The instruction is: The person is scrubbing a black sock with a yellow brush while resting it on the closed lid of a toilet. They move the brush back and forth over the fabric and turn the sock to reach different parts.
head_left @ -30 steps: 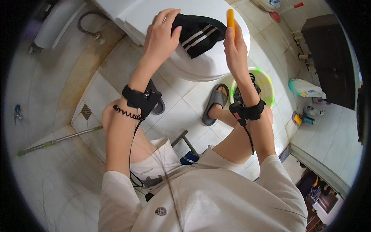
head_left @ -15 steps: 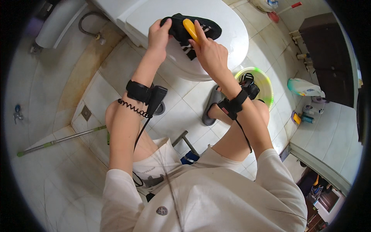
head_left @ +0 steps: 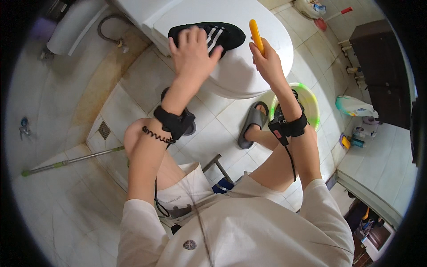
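Note:
A black sneaker (head_left: pixel 233 38) with white stripes lies on the white closed toilet lid (head_left: pixel 242 66). Over its left part my left hand (head_left: pixel 193 55) is spread, fingers apart and slightly blurred; it seems to rest on the shoe without gripping it. Off to the right of the shoe, my right hand (head_left: pixel 269 62) is closed around a yellow-handled brush (head_left: pixel 254 31), held up above the lid. Only the smooth yellow handle shows clearly; the bristles are not visible.
At right on the floor stands a green-rimmed basin (head_left: pixel 315 98) with a dark striped shoe inside, partly behind my right forearm. A green-ended pole (head_left: pixel 73 164) lies at left. A dark cabinet (head_left: pixel 378 71) hangs at far right, with bottles (head_left: pixel 357 142) near it.
My right hand has lifted the yellow-handled brush off the shoe and moved right. My left hand has loosened from the shoe's left end and spread over it; the shoe has turned, its stripes now facing up.

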The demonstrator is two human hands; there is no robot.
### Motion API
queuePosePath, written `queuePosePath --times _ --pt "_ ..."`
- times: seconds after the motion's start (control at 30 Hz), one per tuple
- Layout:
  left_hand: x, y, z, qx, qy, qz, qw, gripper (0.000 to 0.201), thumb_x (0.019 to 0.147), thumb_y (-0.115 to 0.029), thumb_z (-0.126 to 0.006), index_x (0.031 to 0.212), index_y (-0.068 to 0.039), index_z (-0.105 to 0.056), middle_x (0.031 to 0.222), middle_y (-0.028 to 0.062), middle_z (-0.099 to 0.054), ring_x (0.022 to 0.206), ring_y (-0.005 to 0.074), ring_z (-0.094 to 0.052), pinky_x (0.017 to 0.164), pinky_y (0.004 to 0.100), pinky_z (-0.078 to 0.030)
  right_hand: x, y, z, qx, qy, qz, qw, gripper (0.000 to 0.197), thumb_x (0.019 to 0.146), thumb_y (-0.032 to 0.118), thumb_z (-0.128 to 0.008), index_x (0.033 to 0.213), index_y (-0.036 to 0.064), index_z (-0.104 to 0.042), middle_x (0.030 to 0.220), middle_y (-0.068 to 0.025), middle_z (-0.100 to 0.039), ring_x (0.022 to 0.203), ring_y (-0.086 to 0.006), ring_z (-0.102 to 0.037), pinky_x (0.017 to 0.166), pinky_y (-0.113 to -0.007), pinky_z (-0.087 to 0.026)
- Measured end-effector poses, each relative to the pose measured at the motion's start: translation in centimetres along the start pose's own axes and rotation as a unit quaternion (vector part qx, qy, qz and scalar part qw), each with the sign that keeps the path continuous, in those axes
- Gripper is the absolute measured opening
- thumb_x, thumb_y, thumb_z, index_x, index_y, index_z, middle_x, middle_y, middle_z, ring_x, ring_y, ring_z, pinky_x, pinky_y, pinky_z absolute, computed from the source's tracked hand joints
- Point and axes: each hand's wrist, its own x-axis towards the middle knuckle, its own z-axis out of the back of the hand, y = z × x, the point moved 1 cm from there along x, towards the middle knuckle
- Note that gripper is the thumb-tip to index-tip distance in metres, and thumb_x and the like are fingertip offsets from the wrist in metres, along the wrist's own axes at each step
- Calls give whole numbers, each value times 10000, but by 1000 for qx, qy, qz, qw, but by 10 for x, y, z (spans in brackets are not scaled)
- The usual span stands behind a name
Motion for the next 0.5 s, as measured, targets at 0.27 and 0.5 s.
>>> queuePosePath --times 0.27,0.5 --pt "10 19 -9 -190 -50 60 979 179 770 -207 -552 782 -36 -600 780 117 -578 747 300 -551 655 352 -442 -1 14 -20 273 90 -88 954 307 782 287 -589 905 7 -559 573 12 -463 499 -68 -435 477 -203 -361" --pt "4 15 7 -664 55 281 691 180 852 -184 -487 899 -33 -575 843 53 -605 742 179 -566 625 298 -415 -7 34 -22 342 65 -79 934 362 746 326 -631 870 -4 -550 607 -1 -466 513 -72 -434 488 -197 -356"
